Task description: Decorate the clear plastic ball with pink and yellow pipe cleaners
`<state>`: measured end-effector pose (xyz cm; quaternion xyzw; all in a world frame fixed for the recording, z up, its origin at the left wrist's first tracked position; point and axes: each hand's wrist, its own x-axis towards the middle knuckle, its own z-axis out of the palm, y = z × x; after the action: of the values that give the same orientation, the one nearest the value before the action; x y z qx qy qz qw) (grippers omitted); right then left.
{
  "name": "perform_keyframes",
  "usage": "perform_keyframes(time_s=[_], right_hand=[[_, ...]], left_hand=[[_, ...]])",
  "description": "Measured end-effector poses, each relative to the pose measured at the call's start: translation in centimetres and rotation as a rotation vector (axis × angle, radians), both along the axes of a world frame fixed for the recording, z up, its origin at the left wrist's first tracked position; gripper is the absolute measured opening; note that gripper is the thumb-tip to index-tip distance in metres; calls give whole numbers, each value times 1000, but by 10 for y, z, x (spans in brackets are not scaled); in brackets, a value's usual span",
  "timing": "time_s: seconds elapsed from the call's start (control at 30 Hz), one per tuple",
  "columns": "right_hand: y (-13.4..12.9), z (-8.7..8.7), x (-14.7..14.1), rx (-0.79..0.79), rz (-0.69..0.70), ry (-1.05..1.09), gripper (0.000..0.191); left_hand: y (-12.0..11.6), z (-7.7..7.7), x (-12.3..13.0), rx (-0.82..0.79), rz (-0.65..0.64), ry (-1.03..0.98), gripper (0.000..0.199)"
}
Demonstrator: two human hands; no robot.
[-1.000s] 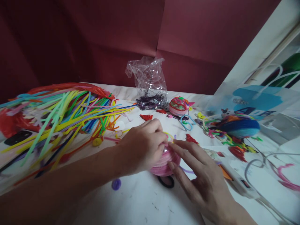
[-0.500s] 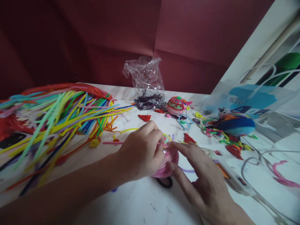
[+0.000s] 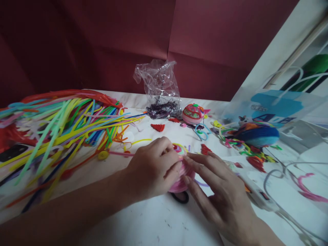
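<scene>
A pink ball wound from fuzzy pipe cleaners (image 3: 182,182) sits on the white table between my hands. My left hand (image 3: 153,169) is closed in a pinch against the ball's upper left side, its fingertips hidden. From that hand a pink pipe cleaner (image 3: 121,154) sticks out to the left. The fingertips and thumb of my right hand (image 3: 220,188) press on the ball's right side, steadying it. Behind the ball shows a small coil of red, white and yellow (image 3: 178,148). A black loop, like a scissors handle (image 3: 183,198), lies beneath.
Loose colourful pipe cleaners (image 3: 69,126) heap up at left. A clear plastic bag (image 3: 162,85) with dark contents stands behind, beside a decorated pink ball (image 3: 193,114). To the right are a blue ball (image 3: 258,135), a white power strip (image 3: 261,194) with cables, and a translucent bag (image 3: 279,102).
My left hand has shifted slightly left and down, pulling the pink pipe cleaner a little left. The coloured coil behind the ball shows more. My right hand stays on the ball.
</scene>
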<state>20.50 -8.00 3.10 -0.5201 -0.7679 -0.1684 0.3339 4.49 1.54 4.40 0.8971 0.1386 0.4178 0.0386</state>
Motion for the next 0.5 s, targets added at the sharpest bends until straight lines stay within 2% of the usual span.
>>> perform_keyframes(time_s=[0.07, 0.23, 0.27, 0.37, 0.5], right_hand=[[-1, 1, -1, -9, 13, 10, 27], [-3, 2, 0, -7, 28, 21, 27], [-3, 2, 0, -10, 30, 23, 27], [-3, 2, 1, -17, 24, 50, 28], [-4, -3, 3, -23, 30, 130, 37]], left_hand=[[0, 2, 2, -53, 31, -22, 18], [0, 7, 7, -341, 125, -81, 11], [1, 7, 8, -384, 114, -90, 10], [3, 8, 9, -499, 8, -85, 24], [6, 10, 9, -615, -48, -43, 17]])
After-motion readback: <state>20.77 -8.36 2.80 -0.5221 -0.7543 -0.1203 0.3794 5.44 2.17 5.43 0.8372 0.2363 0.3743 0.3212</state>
